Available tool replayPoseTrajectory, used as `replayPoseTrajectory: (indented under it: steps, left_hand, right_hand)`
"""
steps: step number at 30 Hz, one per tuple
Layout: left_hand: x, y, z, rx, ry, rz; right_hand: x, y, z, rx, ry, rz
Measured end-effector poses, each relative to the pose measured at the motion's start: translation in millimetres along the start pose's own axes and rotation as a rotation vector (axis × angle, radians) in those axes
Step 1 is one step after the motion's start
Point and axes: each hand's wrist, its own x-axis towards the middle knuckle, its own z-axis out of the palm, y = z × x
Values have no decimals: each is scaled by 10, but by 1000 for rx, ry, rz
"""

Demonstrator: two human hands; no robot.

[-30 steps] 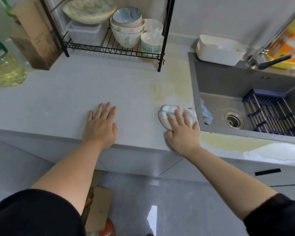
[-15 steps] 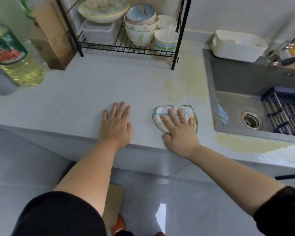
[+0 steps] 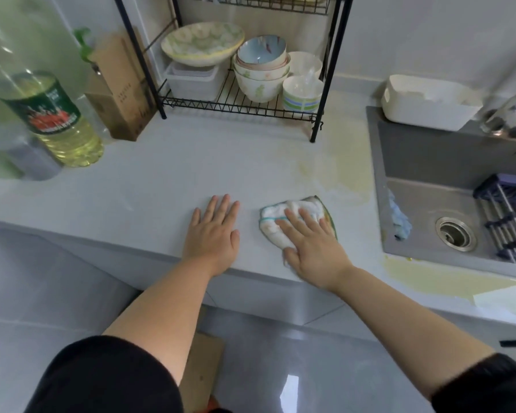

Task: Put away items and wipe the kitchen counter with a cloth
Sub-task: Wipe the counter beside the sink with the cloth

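Slid left, away from the sink (image 3: 429, 204), since a second ago. Left of centre: left hand (image 3: 213, 234) flat on the counter (image 3: 149, 186), fingers straight, holding nothing. Just right: cloth (image 3: 292, 214), lying crosswise, pressed under the flat right hand (image 3: 313, 245). Yellow stain (image 3: 340, 174) beyond, toward upper right.

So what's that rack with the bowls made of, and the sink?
The rack looks like thin metal wire, coated matte black: slim bars in an open grid. The sink looks like brushed grey metal, probably stainless steel: dull sheen, shiny drain ring.
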Motion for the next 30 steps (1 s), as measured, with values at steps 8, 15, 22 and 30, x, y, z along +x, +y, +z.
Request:
replayPoseTrajectory:
  steps: [8, 15, 22, 30]
  left_hand:
    - [422, -183, -78, -79, 4, 91]
    - [1336, -277, -199, -117, 40, -11]
    - [1817, -304, -188, -94, 87, -84]
    - [1824, -315, -192, -91, 49, -102]
  right_hand:
    - [973, -20, -189, -2, -38, 195]
    - [1723, 134, -275, 12, 14, 322]
    - [2299, 364, -399, 8, 19, 395]
    - [2007, 320, -434, 174, 45, 261]
